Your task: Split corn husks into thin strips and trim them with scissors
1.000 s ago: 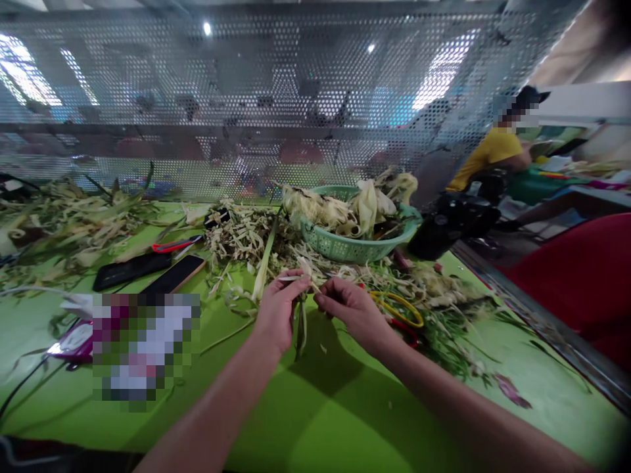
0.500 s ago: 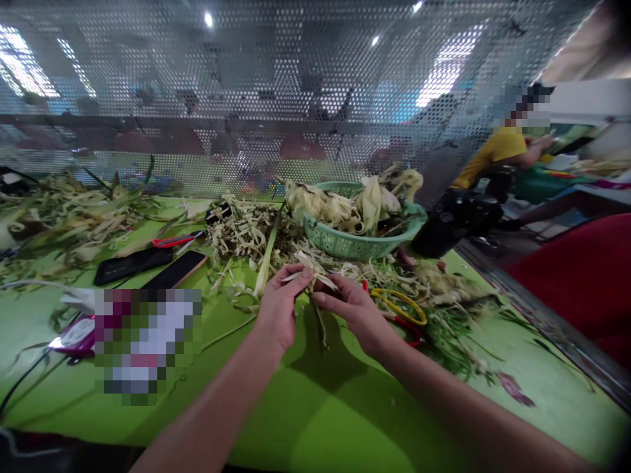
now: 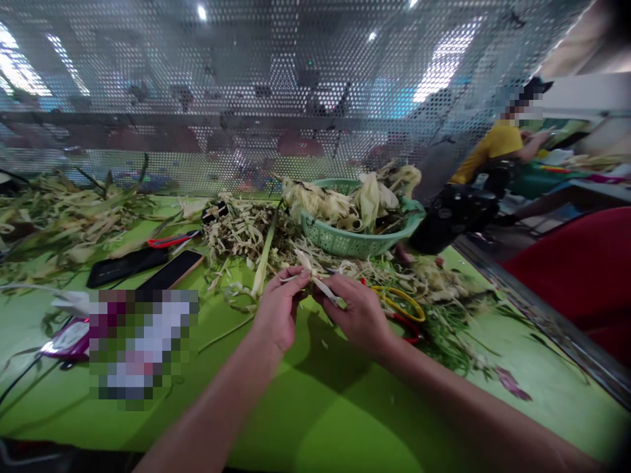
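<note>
Just above the green table (image 3: 315, 420), both hands meet at a pale, narrow piece of dried husk (image 3: 325, 290). My left hand (image 3: 279, 305) pinches it between thumb and fingertips, with one pale tip sticking up beyond the fingers. My right hand (image 3: 359, 309) has its fingers curled in around a loose pale strip of the same piece; its thumb is partly hidden. Close to the right wrist lie scissors with yellow handles (image 3: 401, 303) and a pair of red handles (image 3: 408, 328). Behind the hands stands a light green plastic basket (image 3: 345, 244) heaped with dried husks (image 3: 369, 203).
Husk scraps (image 3: 241, 230) lie piled before the basket, and more dried leaves (image 3: 64, 210) at left. Two dark phones (image 3: 172, 272), a purple device with a cable (image 3: 66, 338) and green sprigs (image 3: 448, 335) lie around. A perforated metal screen (image 3: 246, 98) rises behind. A person in yellow (image 3: 497, 148) sits far right.
My right hand has turned, its fingers now more curled over the husk. The thin stem that hung between the hands no longer shows. The view has shifted slightly.
</note>
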The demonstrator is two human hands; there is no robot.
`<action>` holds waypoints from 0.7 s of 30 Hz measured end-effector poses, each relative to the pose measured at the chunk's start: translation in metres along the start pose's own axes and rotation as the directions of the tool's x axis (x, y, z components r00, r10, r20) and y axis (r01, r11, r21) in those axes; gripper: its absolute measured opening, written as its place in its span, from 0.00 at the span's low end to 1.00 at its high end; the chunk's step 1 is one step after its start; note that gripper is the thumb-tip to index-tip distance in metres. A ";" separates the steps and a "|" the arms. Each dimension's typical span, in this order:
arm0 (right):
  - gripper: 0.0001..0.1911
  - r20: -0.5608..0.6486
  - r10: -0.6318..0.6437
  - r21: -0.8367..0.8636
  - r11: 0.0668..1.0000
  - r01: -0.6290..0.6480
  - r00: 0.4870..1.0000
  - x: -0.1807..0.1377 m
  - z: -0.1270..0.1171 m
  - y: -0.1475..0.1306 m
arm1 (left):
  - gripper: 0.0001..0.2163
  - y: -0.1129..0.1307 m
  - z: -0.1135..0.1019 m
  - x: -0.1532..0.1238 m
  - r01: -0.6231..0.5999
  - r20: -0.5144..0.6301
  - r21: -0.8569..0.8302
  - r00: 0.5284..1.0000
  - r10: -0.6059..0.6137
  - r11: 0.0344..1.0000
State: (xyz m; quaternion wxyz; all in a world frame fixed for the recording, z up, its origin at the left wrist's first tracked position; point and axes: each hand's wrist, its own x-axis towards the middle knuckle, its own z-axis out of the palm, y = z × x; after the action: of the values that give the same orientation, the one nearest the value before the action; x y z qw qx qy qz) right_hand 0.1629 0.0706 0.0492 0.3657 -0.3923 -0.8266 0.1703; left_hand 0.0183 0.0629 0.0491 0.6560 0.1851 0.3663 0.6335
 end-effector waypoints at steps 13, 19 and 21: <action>0.11 -0.067 0.170 0.073 0.984 -0.165 0.983 0.016 -0.064 0.009 | 0.10 0.017 -0.002 -0.004 -0.064 -0.050 0.053 0.997 0.067 0.997; 0.13 -0.009 0.290 -0.107 0.951 -0.290 0.957 0.005 -0.116 0.047 | 0.11 0.023 -0.003 -0.005 -0.083 -0.045 0.086 0.995 0.087 0.993; 0.11 0.048 0.297 -0.179 0.942 -0.284 0.954 -0.004 -0.121 0.056 | 0.10 0.023 -0.003 -0.005 -0.088 -0.022 0.105 0.996 0.091 0.991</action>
State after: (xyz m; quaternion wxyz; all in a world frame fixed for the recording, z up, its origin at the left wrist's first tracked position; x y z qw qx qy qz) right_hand 0.2830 0.1023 0.0974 0.2707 -0.5331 -0.7842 0.1660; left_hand 0.0005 0.0602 0.0653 0.6114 0.2265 0.3990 0.6448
